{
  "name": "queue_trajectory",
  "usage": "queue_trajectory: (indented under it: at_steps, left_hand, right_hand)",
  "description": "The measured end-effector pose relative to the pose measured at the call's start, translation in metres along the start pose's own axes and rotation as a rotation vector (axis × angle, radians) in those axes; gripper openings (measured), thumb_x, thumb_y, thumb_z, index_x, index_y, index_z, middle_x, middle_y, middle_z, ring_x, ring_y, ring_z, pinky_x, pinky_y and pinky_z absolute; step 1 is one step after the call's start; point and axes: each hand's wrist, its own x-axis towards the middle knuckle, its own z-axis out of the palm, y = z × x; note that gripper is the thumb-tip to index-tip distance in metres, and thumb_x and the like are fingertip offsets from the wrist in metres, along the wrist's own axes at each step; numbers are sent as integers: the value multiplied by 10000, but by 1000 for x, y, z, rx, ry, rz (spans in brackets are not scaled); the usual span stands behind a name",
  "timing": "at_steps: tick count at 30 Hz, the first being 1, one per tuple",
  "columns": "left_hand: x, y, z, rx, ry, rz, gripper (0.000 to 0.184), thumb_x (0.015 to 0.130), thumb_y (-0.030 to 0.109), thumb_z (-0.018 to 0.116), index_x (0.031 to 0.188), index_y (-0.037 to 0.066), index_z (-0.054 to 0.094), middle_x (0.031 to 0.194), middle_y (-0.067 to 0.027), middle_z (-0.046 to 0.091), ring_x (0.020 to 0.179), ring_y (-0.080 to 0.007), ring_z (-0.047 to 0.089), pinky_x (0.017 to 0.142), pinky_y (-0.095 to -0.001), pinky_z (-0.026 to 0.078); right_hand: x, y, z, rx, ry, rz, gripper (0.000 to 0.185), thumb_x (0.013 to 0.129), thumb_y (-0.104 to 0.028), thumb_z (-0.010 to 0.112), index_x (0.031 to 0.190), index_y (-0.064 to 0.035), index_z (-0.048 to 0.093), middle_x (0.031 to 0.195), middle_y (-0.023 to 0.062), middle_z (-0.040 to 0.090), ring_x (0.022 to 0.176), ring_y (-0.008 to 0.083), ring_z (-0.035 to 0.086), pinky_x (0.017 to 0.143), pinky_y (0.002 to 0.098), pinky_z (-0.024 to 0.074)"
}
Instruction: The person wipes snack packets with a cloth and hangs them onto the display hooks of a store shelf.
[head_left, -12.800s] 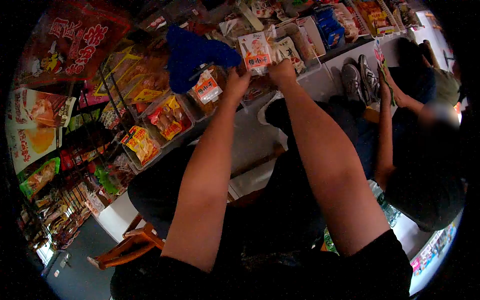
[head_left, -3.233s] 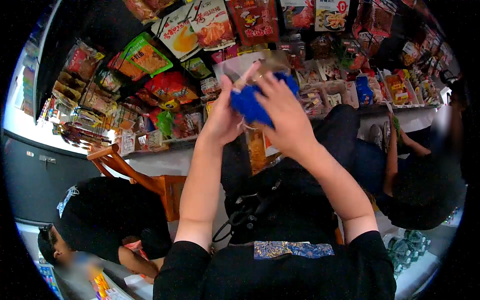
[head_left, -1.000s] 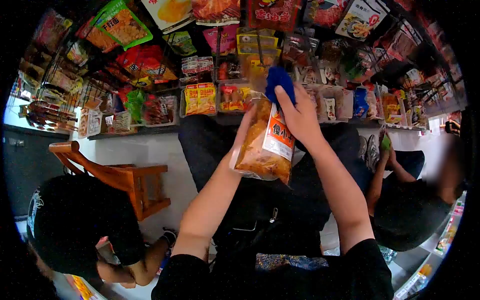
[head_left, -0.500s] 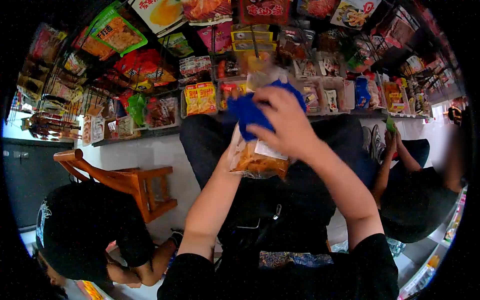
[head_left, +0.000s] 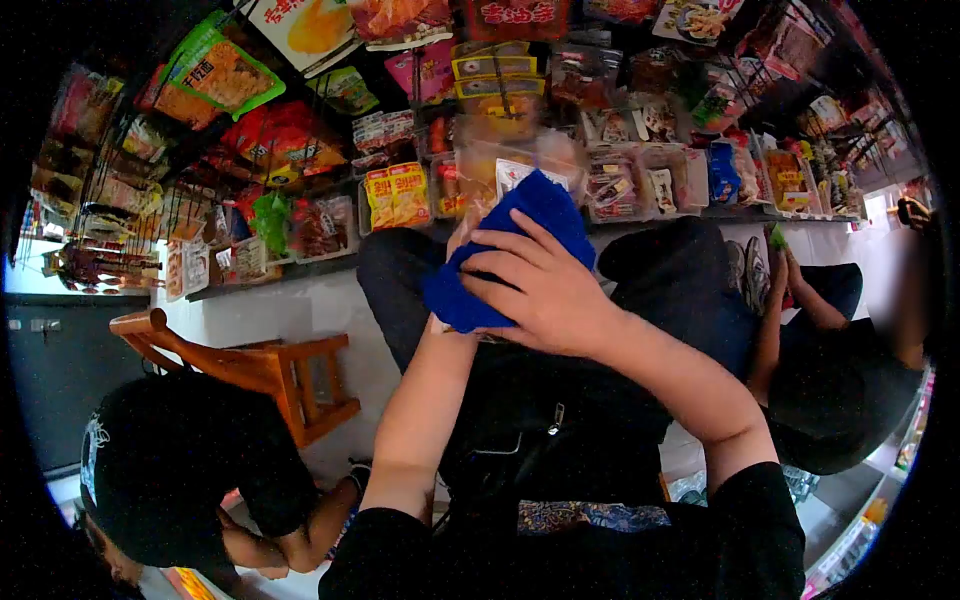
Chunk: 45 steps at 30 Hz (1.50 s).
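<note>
1. The person's bare left hand (head_left: 459, 240) is mostly hidden behind a flat blue fabric cloth (head_left: 555, 215); its grip cannot be told.
2. The cloth and the bare right hand (head_left: 545, 290) cover most of a plastic pouch with a white panel (head_left: 510, 175), contents included.
3. The top edge cuts off a large white pouch with a yellow picture (head_left: 305, 35).
4. A brown wooden chair (head_left: 318, 375) is partly hidden by the black-shirted person at left (head_left: 175, 465).
5. A small green item (head_left: 777, 237) at right is too small to identify.

One close head-worn view, forward and downward.
</note>
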Motion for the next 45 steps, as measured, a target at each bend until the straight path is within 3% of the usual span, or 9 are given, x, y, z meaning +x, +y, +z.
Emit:
queue_trajectory:
  at_steps: [3, 7, 11, 13, 21, 35, 40, 43, 45]
  left_hand:
    - [8, -4, 0, 11, -125, 28, 520, 962, 390, 354, 1396, 107, 319, 1375, -119, 405, 1267, -262, 385, 1060, -447, 300]
    - [15, -3, 34, -155, 221, -121, 564, 939, 453, 404, 1375, 99, 361, 1310, -170, 475, 1157, -337, 510, 960, -521, 420]
    - [21, -10, 37, 50, 194, -78, 591, 934, 489, 379, 1389, 113, 351, 1360, -162, 432, 1212, -335, 465, 1008, -501, 381]
    - [22, -11, 36, 56, 196, -57, 591, 935, 490, 375, 1390, 114, 349, 1364, -160, 427, 1217, -334, 460, 1012, -499, 377]
    - [13, -8, 15, -13, 133, -1, 594, 938, 494, 360, 1397, 117, 341, 1380, -153, 411, 1238, -332, 440, 1028, -493, 359]
    - [20, -6, 11, 134, 166, 96, 586, 941, 454, 322, 1395, 82, 337, 1402, -149, 386, 1289, -315, 379, 1086, -473, 279]
    - [8, -3, 3, -66, -18, 14, 598, 933, 493, 330, 1376, 93, 371, 1378, -145, 425, 1254, -323, 425, 1067, -468, 318]
    - [17, -14, 22, 77, 206, 112, 594, 940, 504, 342, 1378, 103, 355, 1345, -153, 447, 1197, -314, 483, 997, -452, 411]
    - [24, -18, 33, 68, 145, 57, 599, 933, 472, 346, 1404, 104, 326, 1428, -130, 358, 1303, -307, 362, 1084, -465, 289]
  right_hand:
    - [5, 18, -13, -94, 82, 49, 532, 694, -226, 709, 1180, -84, 544, 1168, 109, 566, 1131, 267, 524, 995, 473, 378]
    - [29, 29, -57, 470, 523, 766, 365, 851, -224, 630, 1114, 18, 552, 1069, 206, 603, 973, 350, 592, 856, 402, 469]
    - [29, 47, -41, 147, 480, 495, 442, 865, -357, 587, 1130, -4, 573, 1169, 245, 558, 1084, 363, 547, 929, 423, 428]
    - [18, 44, -14, -190, 96, 336, 494, 868, -451, 530, 1173, -66, 583, 1326, 166, 472, 1252, 330, 415, 1032, 546, 275]
    - [-7, -16, -2, -107, 39, 155, 440, 760, -416, 640, 1095, -131, 620, 1338, 96, 468, 1250, 291, 415, 1057, 523, 238]
    - [-13, 21, 17, 132, 323, 605, 465, 867, -338, 570, 1055, 87, 582, 1345, 235, 420, 1270, 401, 368, 1058, 476, 289]
    - [-33, -11, 17, 29, 209, 494, 460, 828, -325, 617, 1055, 74, 589, 1379, 215, 380, 1307, 392, 316, 1060, 522, 263]
    - [-26, 15, 18, -4, 314, 459, 472, 834, -314, 609, 1112, 65, 566, 1380, 216, 377, 1309, 384, 316, 1059, 523, 265]
    - [-10, 29, 4, 61, 372, 566, 501, 869, -301, 575, 1183, 82, 497, 1343, 244, 411, 1267, 395, 371, 1047, 464, 300]
